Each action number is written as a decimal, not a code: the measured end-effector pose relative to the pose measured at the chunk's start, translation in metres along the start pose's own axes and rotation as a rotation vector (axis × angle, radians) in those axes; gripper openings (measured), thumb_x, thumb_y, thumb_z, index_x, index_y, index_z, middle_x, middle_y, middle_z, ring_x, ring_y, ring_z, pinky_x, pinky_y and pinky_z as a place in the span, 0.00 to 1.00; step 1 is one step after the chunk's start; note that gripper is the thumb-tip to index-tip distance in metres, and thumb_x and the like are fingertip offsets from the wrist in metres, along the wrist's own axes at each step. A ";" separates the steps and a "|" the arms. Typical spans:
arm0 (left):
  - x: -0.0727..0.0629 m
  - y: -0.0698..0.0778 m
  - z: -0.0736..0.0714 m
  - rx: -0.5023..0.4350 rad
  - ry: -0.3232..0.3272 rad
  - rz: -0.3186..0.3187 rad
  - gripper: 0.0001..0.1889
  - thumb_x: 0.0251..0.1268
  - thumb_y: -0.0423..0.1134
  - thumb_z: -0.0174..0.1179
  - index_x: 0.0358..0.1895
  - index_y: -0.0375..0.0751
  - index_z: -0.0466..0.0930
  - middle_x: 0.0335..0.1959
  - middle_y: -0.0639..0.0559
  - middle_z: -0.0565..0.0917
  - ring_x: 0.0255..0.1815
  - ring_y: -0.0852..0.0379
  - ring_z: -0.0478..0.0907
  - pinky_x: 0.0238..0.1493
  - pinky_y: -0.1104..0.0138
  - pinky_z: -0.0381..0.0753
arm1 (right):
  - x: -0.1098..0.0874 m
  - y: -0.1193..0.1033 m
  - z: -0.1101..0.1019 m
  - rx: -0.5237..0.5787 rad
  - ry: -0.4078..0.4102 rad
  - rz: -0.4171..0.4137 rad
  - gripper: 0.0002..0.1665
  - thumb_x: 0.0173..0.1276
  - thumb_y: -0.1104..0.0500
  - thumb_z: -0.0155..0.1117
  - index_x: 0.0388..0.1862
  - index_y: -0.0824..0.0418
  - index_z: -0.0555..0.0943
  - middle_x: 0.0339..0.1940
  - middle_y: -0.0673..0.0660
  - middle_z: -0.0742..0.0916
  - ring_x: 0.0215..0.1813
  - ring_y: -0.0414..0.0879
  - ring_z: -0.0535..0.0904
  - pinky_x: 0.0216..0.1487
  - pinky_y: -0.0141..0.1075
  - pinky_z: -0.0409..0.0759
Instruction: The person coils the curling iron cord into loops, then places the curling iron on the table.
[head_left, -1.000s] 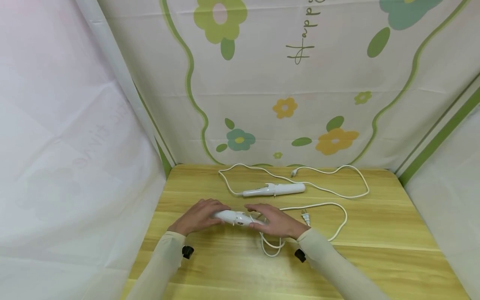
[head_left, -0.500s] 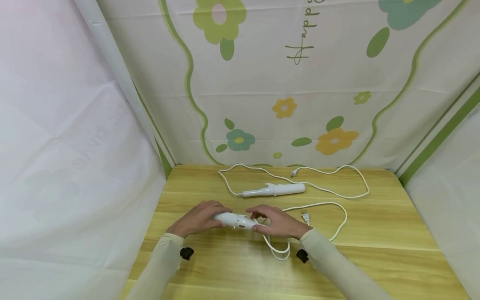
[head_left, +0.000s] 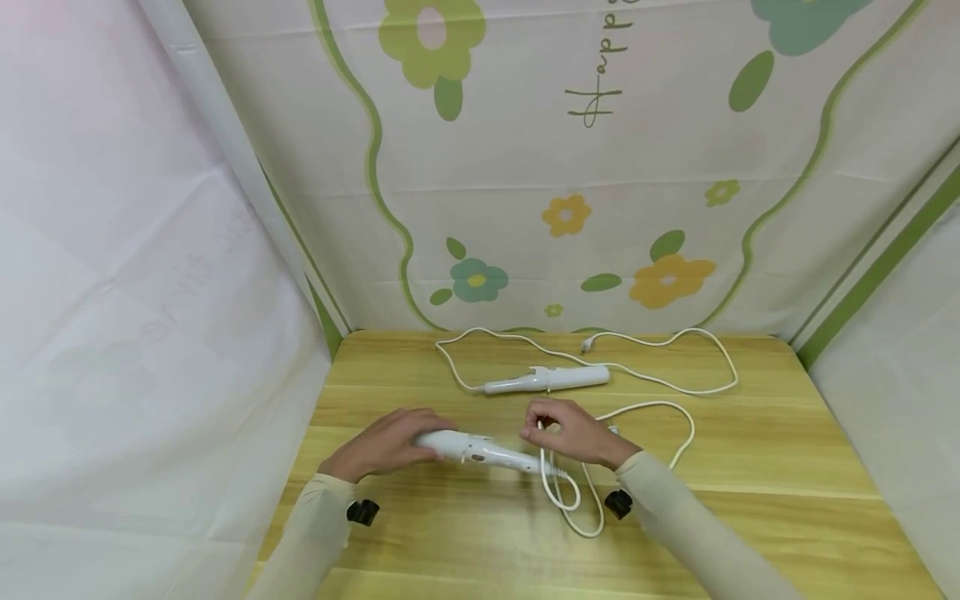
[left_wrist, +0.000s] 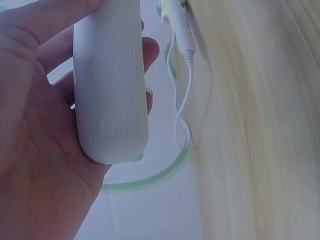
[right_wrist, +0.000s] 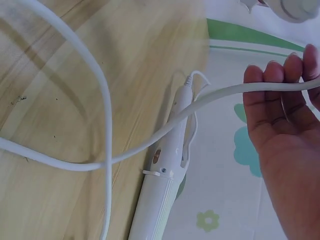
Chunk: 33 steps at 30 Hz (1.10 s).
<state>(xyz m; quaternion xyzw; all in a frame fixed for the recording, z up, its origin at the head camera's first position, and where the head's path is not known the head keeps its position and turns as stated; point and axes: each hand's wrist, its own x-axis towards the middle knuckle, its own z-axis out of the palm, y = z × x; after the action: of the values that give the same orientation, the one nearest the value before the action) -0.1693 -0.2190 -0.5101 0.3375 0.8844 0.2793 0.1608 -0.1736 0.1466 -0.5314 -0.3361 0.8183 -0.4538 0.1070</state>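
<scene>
1. between the two hands, the white wand [head_left: 491,455] lies crosswise, its long axis running from the left hand [head_left: 390,442] rightward and slightly toward the person.
2. left hand, nearer: grips the thick barrel end.
3. right hand [head_left: 568,431]: fingers curled on the cord [right_wrist: 220,94], near the handle end, apart from the wand body.
4. second wand [head_left: 558,380]: on the table [head_left: 450,533], beyond both hands, handle pointing left.

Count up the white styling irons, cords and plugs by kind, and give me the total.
Styling irons: 2, near iron in the left hand and far iron.
Cords: 2, near cord in the right hand and far cord.
Plugs: 2, far plug and near plug, mostly hidden by the right wrist.
Total: 6.
</scene>
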 end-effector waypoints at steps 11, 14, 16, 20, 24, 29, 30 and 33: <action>-0.008 0.004 -0.010 0.051 0.018 -0.050 0.26 0.74 0.59 0.70 0.71 0.60 0.84 0.58 0.64 0.88 0.52 0.65 0.82 0.53 0.61 0.82 | -0.014 -0.004 -0.023 0.027 0.085 -0.006 0.16 0.85 0.55 0.64 0.31 0.51 0.80 0.27 0.40 0.78 0.32 0.34 0.73 0.37 0.34 0.76; -0.011 0.006 -0.017 0.069 0.040 -0.070 0.24 0.74 0.58 0.71 0.69 0.61 0.86 0.56 0.65 0.88 0.50 0.65 0.82 0.52 0.61 0.82 | -0.019 -0.009 -0.033 0.025 0.092 -0.010 0.17 0.86 0.55 0.63 0.31 0.51 0.80 0.26 0.40 0.77 0.29 0.33 0.71 0.34 0.33 0.75; -0.014 0.006 -0.021 0.081 0.056 -0.089 0.23 0.74 0.57 0.71 0.67 0.61 0.87 0.56 0.65 0.89 0.48 0.65 0.82 0.51 0.61 0.82 | -0.024 -0.012 -0.040 0.031 0.091 0.002 0.18 0.86 0.54 0.63 0.30 0.49 0.78 0.25 0.40 0.75 0.28 0.33 0.68 0.33 0.33 0.73; -0.018 0.007 -0.030 0.133 0.095 -0.116 0.21 0.75 0.58 0.70 0.65 0.60 0.87 0.56 0.62 0.90 0.48 0.63 0.83 0.50 0.59 0.82 | -0.036 -0.017 -0.053 0.042 0.085 0.014 0.18 0.86 0.56 0.62 0.30 0.46 0.78 0.24 0.41 0.74 0.27 0.33 0.67 0.33 0.34 0.73; -0.022 0.007 -0.037 0.185 0.141 -0.130 0.21 0.76 0.59 0.69 0.64 0.57 0.88 0.56 0.58 0.91 0.47 0.62 0.84 0.49 0.58 0.83 | -0.047 -0.020 -0.063 0.045 0.084 0.014 0.17 0.85 0.58 0.63 0.32 0.45 0.81 0.24 0.40 0.76 0.25 0.32 0.68 0.31 0.34 0.75; -0.024 0.006 -0.043 0.179 0.172 -0.148 0.22 0.78 0.59 0.66 0.65 0.52 0.86 0.56 0.55 0.90 0.42 0.64 0.81 0.45 0.59 0.81 | -0.059 -0.022 -0.070 0.020 0.063 0.007 0.15 0.84 0.59 0.64 0.36 0.41 0.86 0.28 0.39 0.83 0.30 0.34 0.75 0.36 0.35 0.79; -0.023 0.006 -0.044 0.174 0.176 -0.152 0.22 0.78 0.59 0.66 0.65 0.51 0.86 0.56 0.55 0.90 0.41 0.64 0.80 0.44 0.60 0.81 | -0.061 -0.022 -0.071 0.011 0.056 0.005 0.15 0.84 0.59 0.64 0.37 0.41 0.87 0.29 0.39 0.84 0.31 0.34 0.76 0.38 0.35 0.79; -0.022 0.007 -0.045 0.162 0.179 -0.159 0.23 0.80 0.59 0.64 0.66 0.49 0.85 0.53 0.54 0.90 0.37 0.65 0.78 0.41 0.62 0.79 | -0.066 -0.022 -0.072 -0.011 0.034 0.002 0.14 0.86 0.58 0.62 0.43 0.40 0.89 0.28 0.38 0.83 0.31 0.33 0.74 0.36 0.32 0.79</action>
<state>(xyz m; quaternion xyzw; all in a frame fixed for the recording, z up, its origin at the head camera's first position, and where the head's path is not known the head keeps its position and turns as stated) -0.1708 -0.2473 -0.4678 0.2521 0.9388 0.2223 0.0751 -0.1483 0.2293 -0.4813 -0.3281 0.8227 -0.4550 0.0920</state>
